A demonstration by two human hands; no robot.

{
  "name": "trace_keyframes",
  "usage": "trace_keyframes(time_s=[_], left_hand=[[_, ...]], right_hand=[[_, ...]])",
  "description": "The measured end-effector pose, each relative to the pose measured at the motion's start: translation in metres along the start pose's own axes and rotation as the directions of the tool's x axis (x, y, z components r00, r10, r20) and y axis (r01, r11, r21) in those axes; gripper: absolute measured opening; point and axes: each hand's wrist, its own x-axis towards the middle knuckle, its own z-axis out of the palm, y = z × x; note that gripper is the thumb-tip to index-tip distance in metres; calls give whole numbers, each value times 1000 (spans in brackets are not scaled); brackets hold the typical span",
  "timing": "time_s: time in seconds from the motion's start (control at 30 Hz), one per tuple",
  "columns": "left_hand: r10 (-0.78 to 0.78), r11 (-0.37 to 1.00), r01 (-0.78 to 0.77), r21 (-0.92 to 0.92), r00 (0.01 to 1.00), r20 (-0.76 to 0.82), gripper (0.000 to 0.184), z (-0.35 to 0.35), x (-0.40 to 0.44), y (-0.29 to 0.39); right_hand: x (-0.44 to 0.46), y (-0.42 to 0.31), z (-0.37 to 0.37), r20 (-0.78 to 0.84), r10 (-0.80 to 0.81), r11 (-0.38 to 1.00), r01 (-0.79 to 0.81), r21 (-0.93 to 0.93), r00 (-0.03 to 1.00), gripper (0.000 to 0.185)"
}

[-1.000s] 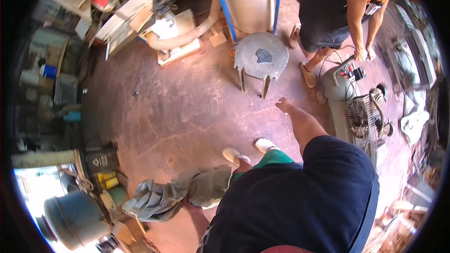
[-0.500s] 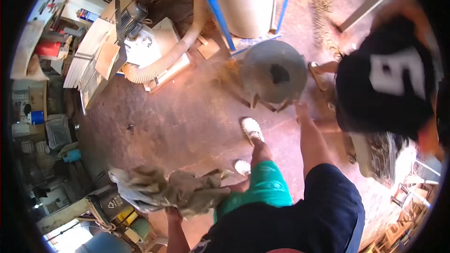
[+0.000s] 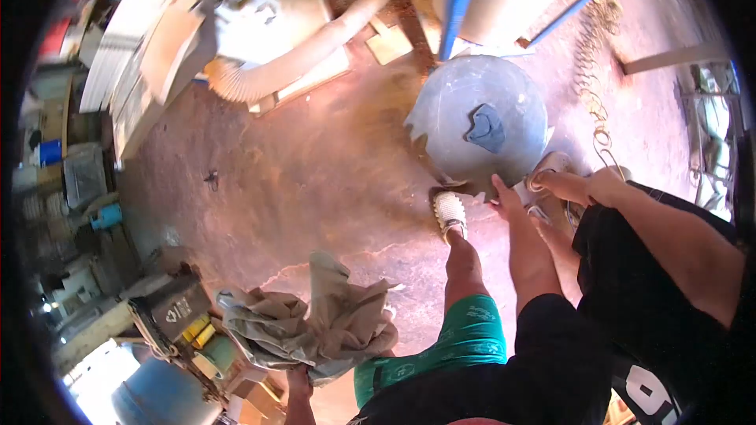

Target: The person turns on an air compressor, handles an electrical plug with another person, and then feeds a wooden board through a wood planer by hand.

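Observation:
A crumpled khaki-grey cloth (image 3: 315,327) hangs bunched from my left hand (image 3: 299,384), whose fingers close on its lower edge. My right hand (image 3: 505,197) reaches down to the near rim of a large, round grey drum (image 3: 449,138) with a ragged, broken edge, and its fingers hold that rim. A dark blue-grey patch (image 3: 486,127) shows in the middle of the drum's face; I cannot tell whether it is a hole or a piece lying there. Right of the drum, another person's hand (image 3: 606,186) is close to their leg.
A dust collector with blue legs (image 3: 461,0) stands just behind the drum. Its ribbed hose (image 3: 315,55) runs left to a machine with a tilted board (image 3: 169,47). A coiled cord (image 3: 591,63) lies at right. Cluttered shelves (image 3: 83,177) line the left; another person (image 3: 654,267) bends at right.
The other person has bent lower, and their arm now reaches down beside the drum. The drum appears turned, its ragged edge now showing at the left. The cloth still hangs from my left hand.

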Motion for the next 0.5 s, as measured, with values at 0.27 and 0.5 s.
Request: trace_keyframes(time_s=[0.27, 0.5], left_hand=[[119, 905, -163, -394, 984, -134, 48, -159, 12, -90], [-214, 798, -106, -593, 870, -444, 47, -348, 37, -275]], right_hand=[[-19, 99, 184, 33, 11, 987, -16, 161, 999, 53], [-88, 303, 366, 276, 190, 982, -175, -78, 942, 65]])
